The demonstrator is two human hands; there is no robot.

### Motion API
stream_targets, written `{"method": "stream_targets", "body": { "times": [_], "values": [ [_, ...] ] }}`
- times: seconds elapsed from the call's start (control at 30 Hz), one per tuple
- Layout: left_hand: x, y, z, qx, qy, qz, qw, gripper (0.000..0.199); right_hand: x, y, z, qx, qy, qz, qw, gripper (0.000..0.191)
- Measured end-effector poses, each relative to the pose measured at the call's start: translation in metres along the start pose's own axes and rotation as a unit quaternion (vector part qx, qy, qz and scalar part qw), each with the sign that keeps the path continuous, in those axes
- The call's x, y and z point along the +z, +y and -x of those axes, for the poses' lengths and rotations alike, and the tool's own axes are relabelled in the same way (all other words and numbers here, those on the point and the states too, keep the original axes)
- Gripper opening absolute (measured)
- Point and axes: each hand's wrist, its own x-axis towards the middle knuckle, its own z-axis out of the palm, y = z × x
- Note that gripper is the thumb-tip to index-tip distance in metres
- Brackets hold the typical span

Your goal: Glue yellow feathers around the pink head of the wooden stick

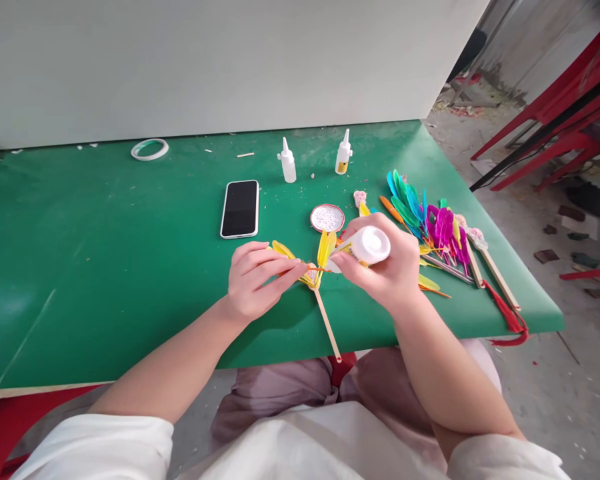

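Observation:
My right hand (393, 257) is wrapped round a white glue bottle (373, 245), tipped so its base faces up at me and its nozzle points left. My left hand (260, 277) pinches an orange feather (318, 269); its thin quill reaches right towards the bottle's nozzle. I cannot tell whether they touch. Below the hands lies a fan with a wooden stick handle (329, 327). Yellow feathers (326, 248) spread from the top of that handle, partly hidden by my fingers.
Two small glue bottles (289, 167) stand at the back, near a phone (240, 209) and a round lid (327, 218). To the right lie colourful feathers (413, 203), more wooden handles (497, 277) and a red tassel (510, 317). A tape roll (150, 149) rests back left.

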Motion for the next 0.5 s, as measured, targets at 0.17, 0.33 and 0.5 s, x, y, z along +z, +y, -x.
{"method": "stream_targets", "body": {
  "times": [0.17,0.33,0.5],
  "values": [
    [0.0006,0.0001,0.0009,-0.004,0.002,0.003,1.0,0.03,-0.0004,0.0004,0.0,-0.028,0.008,-0.015,0.999,0.025],
    [0.0011,-0.0007,0.0013,-0.005,0.005,0.006,1.0,0.032,0.0006,0.0019,0.0008,-0.04,-0.015,-0.004,0.999,0.022],
    [0.0015,-0.0009,0.0013,-0.007,0.001,0.004,1.0,0.031,-0.0009,0.0014,-0.0007,-0.052,0.018,-0.019,0.998,0.022]
  ]
}}
